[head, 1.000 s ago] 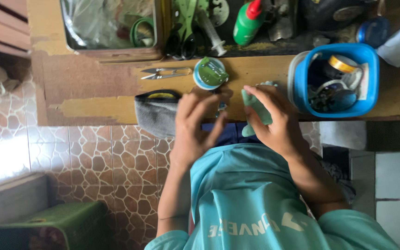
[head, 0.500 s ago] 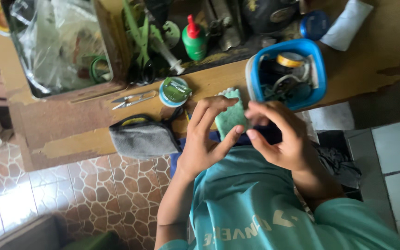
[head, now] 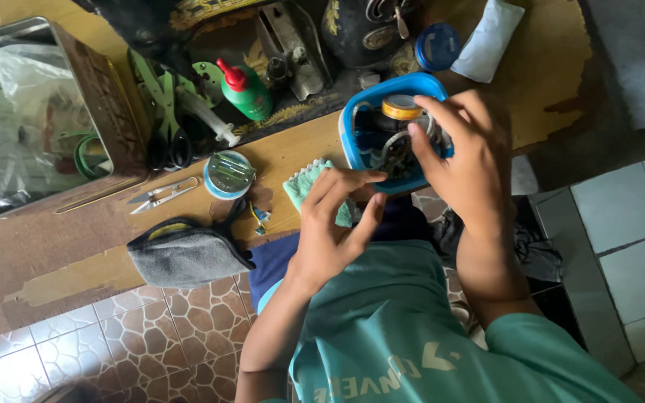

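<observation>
Wooden table (head: 293,153): worn top, bears all items. Blue tub (head: 352,123): at near edge, holds yellow-lidded jar (head: 401,107) and tangled bits. Right hand (head: 460,160): over tub, fingers spread, reaching in; grip not discernible. Left hand (head: 334,231): fingers loosely apart, touching green cloth piece (head: 304,183). Cloth lies left of tub, just beside it, nearer left hand.

Right hand (head: 460,160) in blue tub (head: 352,134); left hand (head: 334,227) maybe pinching green cloth (head: 304,183).
</observation>
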